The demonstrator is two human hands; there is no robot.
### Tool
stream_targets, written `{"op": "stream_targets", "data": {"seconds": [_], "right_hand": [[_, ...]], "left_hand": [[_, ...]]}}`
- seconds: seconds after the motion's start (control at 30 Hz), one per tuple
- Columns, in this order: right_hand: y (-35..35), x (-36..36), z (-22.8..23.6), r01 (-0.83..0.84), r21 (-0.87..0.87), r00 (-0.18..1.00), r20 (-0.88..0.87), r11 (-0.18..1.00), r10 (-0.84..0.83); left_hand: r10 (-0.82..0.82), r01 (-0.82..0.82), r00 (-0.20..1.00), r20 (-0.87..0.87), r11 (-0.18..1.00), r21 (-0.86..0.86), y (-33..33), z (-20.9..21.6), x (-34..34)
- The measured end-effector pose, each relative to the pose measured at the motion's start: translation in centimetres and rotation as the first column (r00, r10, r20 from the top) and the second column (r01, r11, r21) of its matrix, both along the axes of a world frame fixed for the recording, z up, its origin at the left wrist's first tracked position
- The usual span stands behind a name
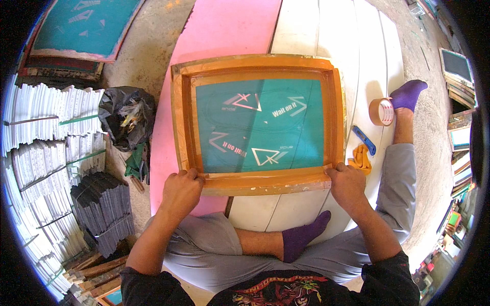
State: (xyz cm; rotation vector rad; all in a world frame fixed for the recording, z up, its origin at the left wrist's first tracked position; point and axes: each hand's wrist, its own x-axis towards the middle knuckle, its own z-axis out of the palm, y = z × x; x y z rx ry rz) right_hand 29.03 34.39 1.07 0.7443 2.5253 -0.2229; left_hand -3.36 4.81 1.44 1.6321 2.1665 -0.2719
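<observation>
A screen printing frame [258, 183] lies in front of me, its wooden sides covered with brown tape around a teal mesh [265, 127] that carries pale stencil shapes and lettering. My left hand [182, 189] grips the near left corner, fingers curled over the edge. At the near right corner my right hand [347, 184] is closed on the same frame. Just beyond that hand lie a crumpled yellow-orange cloth or strip [360, 160] and a blue utility knife [364, 140]. A roll of brown tape [381, 112] rests farther right, beside my sock. The frame's underside is hidden.
Beneath the frame is a board surface, pink [224, 30] on the left and white [301, 30] on the right. Bundled white stacks [41, 112], a dark bundle [102, 209] and a black plastic bag [125, 117] stand left. Another teal screen [84, 25] lies far left.
</observation>
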Motion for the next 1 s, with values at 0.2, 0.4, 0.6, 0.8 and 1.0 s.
{"op": "stream_targets", "data": {"seconds": [0.2,0.4,0.6,0.8,1.0], "right_hand": [[-0.5,-0.6,0.4,-0.036,0.053,0.999,-0.008,0.998,0.036],[-0.6,-0.7,0.1,-0.061,0.054,0.997,0.049,0.997,0.058],[-0.6,-0.9,0.0,-0.087,0.065,0.995,0.063,0.994,0.083],[-0.7,-1.0,-0.2,-0.084,0.059,0.992,0.095,0.995,0.078],[-0.7,-1.0,-0.3,-0.08,0.056,0.994,0.082,0.995,0.075]], "left_hand": [[-0.01,0.01,1.0,0.004,0.999,-0.041,0.1,-0.3,-0.2],[-0.004,0.008,1.0,0.024,0.986,-0.168,0.9,-0.2,-0.4],[-0.002,0.006,1.0,0.024,0.984,-0.177,1.0,-0.4,-0.4],[0.02,-0.011,0.999,0.035,0.969,-0.245,1.4,-0.3,-0.5],[0.013,-0.001,0.999,0.037,0.951,-0.31,1.7,-0.2,-0.7]]}}
